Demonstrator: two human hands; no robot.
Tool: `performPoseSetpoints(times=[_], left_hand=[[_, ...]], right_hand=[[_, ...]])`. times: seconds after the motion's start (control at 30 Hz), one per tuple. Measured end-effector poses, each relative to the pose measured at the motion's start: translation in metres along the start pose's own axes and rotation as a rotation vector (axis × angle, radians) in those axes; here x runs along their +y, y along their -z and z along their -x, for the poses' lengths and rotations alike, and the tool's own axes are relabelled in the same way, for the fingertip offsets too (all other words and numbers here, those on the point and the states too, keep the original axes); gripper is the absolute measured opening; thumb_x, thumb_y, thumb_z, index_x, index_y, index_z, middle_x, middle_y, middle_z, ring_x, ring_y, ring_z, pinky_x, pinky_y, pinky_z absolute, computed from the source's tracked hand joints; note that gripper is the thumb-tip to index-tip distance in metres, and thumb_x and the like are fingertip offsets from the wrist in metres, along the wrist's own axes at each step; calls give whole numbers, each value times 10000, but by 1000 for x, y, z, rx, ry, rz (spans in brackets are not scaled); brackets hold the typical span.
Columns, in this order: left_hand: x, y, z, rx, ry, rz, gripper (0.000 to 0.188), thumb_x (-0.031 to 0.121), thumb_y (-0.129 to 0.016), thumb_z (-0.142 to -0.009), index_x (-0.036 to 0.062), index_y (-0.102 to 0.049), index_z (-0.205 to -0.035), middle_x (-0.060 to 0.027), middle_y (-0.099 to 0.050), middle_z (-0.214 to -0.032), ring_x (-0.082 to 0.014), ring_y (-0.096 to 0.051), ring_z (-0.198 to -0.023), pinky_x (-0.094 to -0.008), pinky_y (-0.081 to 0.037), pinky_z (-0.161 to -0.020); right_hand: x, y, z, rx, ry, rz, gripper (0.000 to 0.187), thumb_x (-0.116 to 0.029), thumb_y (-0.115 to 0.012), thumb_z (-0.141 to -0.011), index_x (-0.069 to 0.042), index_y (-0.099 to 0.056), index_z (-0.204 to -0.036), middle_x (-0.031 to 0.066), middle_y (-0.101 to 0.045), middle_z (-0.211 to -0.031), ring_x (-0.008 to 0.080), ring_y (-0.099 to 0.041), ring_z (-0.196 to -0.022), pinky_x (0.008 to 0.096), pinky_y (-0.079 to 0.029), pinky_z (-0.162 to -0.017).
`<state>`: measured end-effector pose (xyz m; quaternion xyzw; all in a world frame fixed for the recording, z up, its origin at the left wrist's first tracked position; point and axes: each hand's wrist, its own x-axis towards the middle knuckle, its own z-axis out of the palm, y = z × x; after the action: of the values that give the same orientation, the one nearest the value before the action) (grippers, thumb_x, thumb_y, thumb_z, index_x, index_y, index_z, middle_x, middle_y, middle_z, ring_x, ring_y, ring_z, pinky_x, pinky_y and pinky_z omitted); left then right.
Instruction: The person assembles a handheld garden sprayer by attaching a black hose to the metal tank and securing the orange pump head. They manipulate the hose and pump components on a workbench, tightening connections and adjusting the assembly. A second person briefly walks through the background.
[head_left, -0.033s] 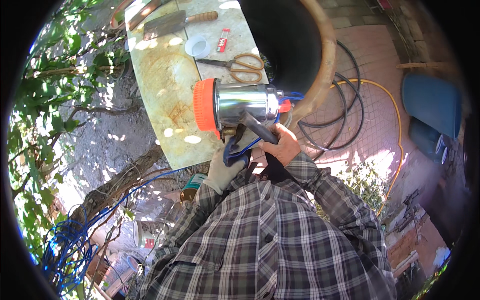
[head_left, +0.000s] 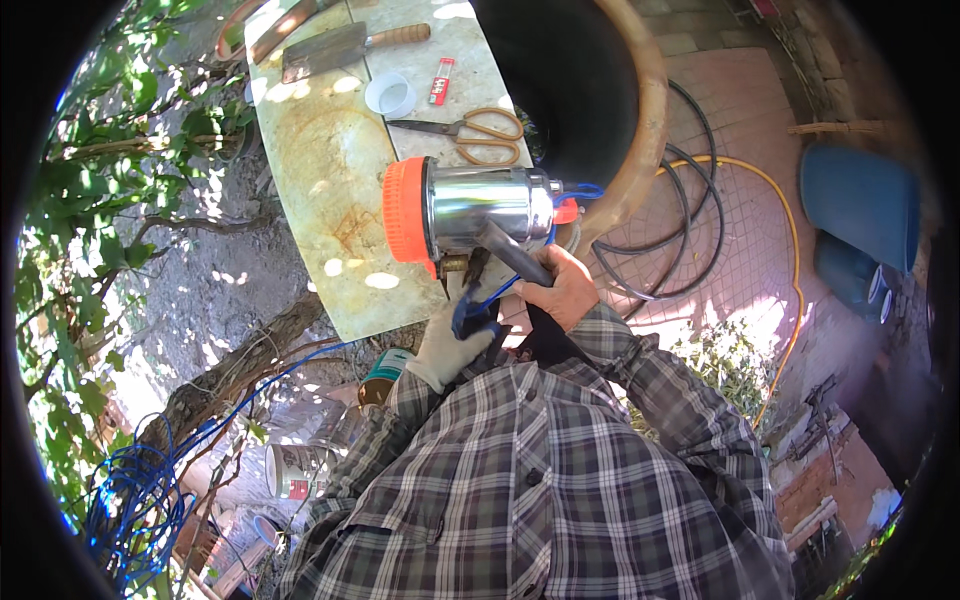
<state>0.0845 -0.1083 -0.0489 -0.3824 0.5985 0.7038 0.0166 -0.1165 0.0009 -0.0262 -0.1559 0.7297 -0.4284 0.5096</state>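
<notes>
A submersible pump [head_left: 480, 203] with a shiny metal body and an orange ribbed end lies on its side at the near edge of the stone-topped table [head_left: 345, 215]. A brass fitting [head_left: 455, 263] sticks out of its orange end. My right hand [head_left: 565, 290], bare, is closed round the end of a dark grey tube-like piece [head_left: 515, 253] beside the pump. My left hand [head_left: 450, 338] wears a white glove with dark blue fingers, curled near the brass fitting; a narrow dark piece [head_left: 477, 268] rises from it, its kind unclear. Blue cord [head_left: 500, 291] runs between both hands.
Scissors [head_left: 490, 136], a cleaver [head_left: 345, 50], a white cup [head_left: 390, 95] and a small red packet [head_left: 441, 82] lie on the table. Right of it stands a large brown-rimmed vat [head_left: 652, 95]. Black hose [head_left: 712, 225] coils on the tiles; blue cord [head_left: 135, 510] tangles lower left.
My left hand has shifted slightly down, its gloved fingers a little lower from the brass fitting. My right hand keeps its hold, and the view has moved slightly.
</notes>
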Motion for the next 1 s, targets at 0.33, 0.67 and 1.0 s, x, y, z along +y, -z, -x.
performPoseSetpoints(times=[0.33,0.67,1.0], left_hand=[[141,60,25,224,-567,-1434,326,260,-733,-818,68,-665,-1072,-70,-555,-683,-235,-587,-639,-397,-440,-561],[167,112,-167,-90,-417,-595,488,106,-652,-830,31,-562,-1304,-122,-590,-1289,-184,-549,-1189,-312,-431,-999],[143,97,-189,-196,-295,-116,478,192,-642,-875,0,-549,-1304,-78,-615,-1199,-144,-567,-1083,-291,-428,-995]], right_hand=[[2,26,18,134,127,-44,266,-157,-737,-791,-11,-581,-949,53,-593,-734,100,-555,-665,286,-438,-592],[-2,55,-33,327,155,75,413,-164,-653,-752,1,-581,-1123,193,-621,-867,328,-631,-799,405,-498,-735],[-17,77,-75,318,35,-90,366,-142,-653,-801,10,-561,-1122,89,-626,-760,155,-611,-511,294,-464,-441]])
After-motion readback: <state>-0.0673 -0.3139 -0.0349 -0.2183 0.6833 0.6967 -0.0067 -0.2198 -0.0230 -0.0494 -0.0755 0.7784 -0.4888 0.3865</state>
